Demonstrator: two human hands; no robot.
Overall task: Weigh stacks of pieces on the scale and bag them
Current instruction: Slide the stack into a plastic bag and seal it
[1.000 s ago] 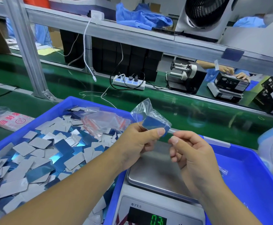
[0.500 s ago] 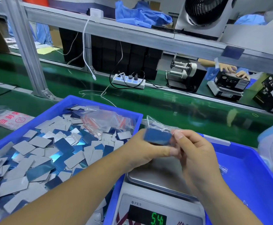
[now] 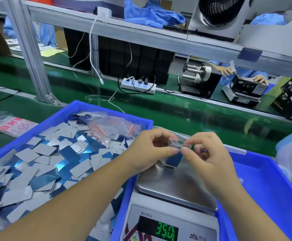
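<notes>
Left hand (image 3: 152, 146), right hand (image 3: 206, 153): both pinch bag (image 3: 177, 145) mouth | stack (image 3: 174, 160) bagged, resting on scale (image 3: 168, 186) | sealing underway | tray (image 3: 82, 108) of pieces (image 3: 37, 164) left.

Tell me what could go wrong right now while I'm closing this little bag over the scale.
1. Both hands, left hand and right hand, pinch only the top of the small bag; the blue stack hanging inside could slip out if the top isn't sealed.
2. The bag hangs just above the scale pan; touching it may disturb the display.

Looks like a factory packing line: green conveyor belt (image 3: 176, 117), blue parts bins (image 3: 107, 113), a scale (image 3: 173, 190), aluminium shelf frame (image 3: 30, 54).
</notes>
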